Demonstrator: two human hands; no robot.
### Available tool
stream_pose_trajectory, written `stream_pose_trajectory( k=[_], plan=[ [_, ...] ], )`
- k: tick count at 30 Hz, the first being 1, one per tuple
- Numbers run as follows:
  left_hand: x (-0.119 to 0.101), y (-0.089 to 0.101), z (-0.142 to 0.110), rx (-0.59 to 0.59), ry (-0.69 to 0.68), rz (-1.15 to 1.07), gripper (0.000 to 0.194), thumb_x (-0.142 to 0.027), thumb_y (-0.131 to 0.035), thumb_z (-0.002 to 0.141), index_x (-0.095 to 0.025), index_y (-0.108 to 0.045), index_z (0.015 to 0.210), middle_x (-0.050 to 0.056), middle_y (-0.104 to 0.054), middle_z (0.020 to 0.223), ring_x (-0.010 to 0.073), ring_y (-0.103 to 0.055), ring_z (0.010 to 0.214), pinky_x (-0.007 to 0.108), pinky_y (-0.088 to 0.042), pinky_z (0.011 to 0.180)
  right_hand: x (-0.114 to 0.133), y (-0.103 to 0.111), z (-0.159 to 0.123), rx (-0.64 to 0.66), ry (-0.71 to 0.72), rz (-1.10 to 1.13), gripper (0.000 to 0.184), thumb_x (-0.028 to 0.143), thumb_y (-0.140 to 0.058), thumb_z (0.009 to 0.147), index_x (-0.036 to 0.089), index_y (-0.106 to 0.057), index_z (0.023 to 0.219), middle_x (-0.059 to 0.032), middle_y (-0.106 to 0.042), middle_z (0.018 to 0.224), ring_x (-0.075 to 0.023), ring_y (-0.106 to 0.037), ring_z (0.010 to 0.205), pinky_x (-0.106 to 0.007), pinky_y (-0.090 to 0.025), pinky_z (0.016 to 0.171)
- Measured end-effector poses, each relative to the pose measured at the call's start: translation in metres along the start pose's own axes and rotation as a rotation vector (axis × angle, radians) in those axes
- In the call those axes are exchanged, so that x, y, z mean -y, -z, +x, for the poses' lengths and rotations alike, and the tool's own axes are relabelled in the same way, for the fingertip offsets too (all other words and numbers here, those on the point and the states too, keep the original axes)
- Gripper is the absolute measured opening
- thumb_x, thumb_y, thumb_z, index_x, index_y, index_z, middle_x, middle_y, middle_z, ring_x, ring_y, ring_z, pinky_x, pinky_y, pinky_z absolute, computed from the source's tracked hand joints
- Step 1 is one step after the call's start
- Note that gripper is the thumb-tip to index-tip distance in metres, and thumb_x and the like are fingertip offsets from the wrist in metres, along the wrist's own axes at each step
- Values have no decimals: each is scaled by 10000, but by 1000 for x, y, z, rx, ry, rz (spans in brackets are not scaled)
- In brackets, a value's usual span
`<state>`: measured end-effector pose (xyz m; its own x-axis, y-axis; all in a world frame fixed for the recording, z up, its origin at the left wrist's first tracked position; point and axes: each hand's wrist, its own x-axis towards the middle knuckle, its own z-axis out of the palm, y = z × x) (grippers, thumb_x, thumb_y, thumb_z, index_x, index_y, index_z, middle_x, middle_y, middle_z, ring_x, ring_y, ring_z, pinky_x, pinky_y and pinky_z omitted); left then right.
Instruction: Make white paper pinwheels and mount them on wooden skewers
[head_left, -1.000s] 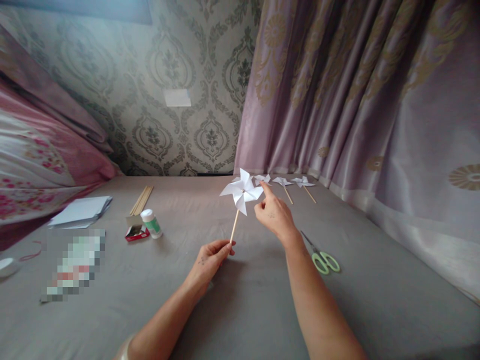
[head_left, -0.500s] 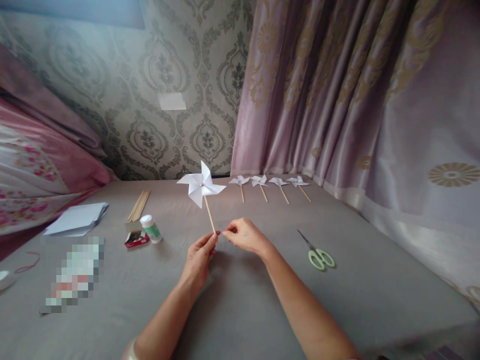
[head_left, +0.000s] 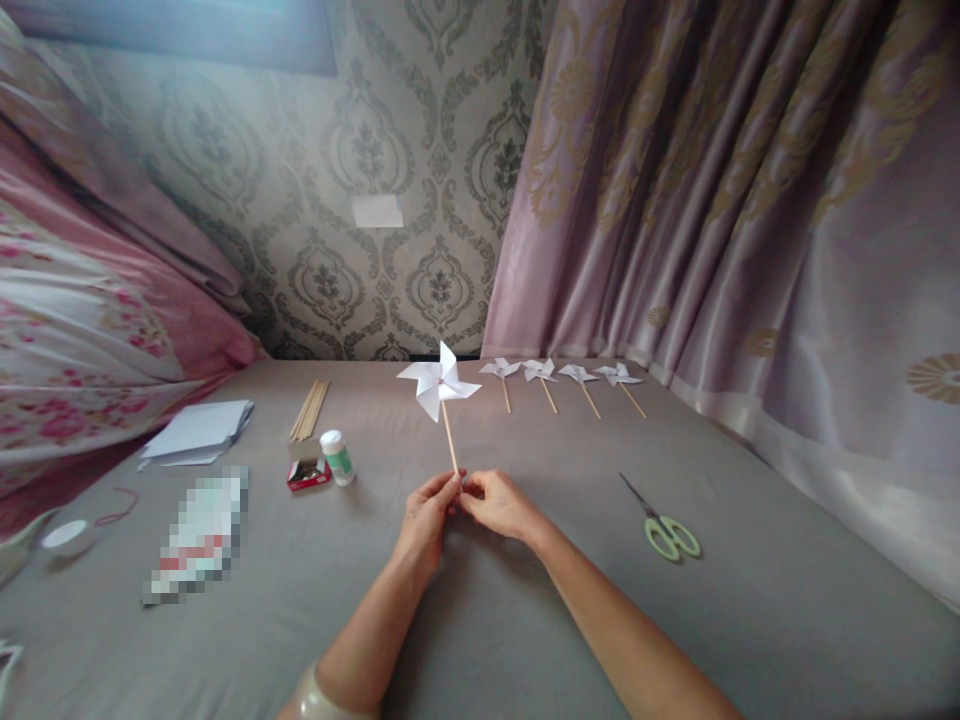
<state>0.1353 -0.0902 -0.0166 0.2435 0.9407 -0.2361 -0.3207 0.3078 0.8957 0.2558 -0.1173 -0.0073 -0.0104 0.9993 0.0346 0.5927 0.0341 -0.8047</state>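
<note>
A white paper pinwheel on a thin wooden stick stands nearly upright in front of me, facing the camera. My left hand pinches the lower part of the stick between thumb and fingers. Close against it, my right hand is closed with its fingertips at the stick's bottom end, which the fingers hide. Several more white pinwheels lie in a row at the far side of the grey-covered surface.
On the right lie scissors with green handles. Left of my hands are a white-capped bottle, a small red box, wooden sticks, a paper stack, a blurred-out packet and a white round object.
My right hand has come in from beside the stick to its bottom end, meeting the left. The pinwheel sits slightly lower and farther right in view, and the camera has turned left.
</note>
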Motion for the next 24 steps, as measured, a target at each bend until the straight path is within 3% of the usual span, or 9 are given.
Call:
stream_pose_trajectory(
  k=[5,9,16,20,24],
  plan=[
    [1,0,0,8,16,1,447,-402,-814,456,-114,-753,793,39,-646,609,78,-473,524,201,-311,500,-4,-2,-1,-20,-24,70,263,301,-521,836,122,-707,783,-62,-714,744,-144,-616,642,-216,-432,554],
    [-1,0,0,-12,20,5,434,-391,-815,438,-112,-752,765,22,-622,579,66,-449,500,196,-300,483,-5,-4,-1,-102,-96,85,223,280,-554,812,119,-699,760,-60,-703,702,-133,-598,579,-215,-423,524],
    [-1,2,5,-11,28,-14,421,-393,-812,453,-99,-739,745,2,-566,521,76,-456,480,201,-317,469,-4,-13,8,-63,-172,207,238,231,-529,819,110,-687,688,-43,-680,636,-89,-534,500,-183,-395,478],
    [3,4,9,9,-6,-3,451,-452,-780,551,-102,-726,829,26,-612,626,90,-515,562,186,-356,498,1,-6,20,-62,-317,202,228,255,-550,821,114,-678,696,-7,-633,549,-61,-461,413,-166,-335,411],
    [5,3,10,-67,-29,54,511,-497,-760,566,-116,-715,904,62,-659,800,102,-537,635,194,-393,525,-5,7,49,-93,-377,155,189,220,-598,773,121,-656,623,17,-577,467,-52,-422,379,-162,-279,374]
  ],
)
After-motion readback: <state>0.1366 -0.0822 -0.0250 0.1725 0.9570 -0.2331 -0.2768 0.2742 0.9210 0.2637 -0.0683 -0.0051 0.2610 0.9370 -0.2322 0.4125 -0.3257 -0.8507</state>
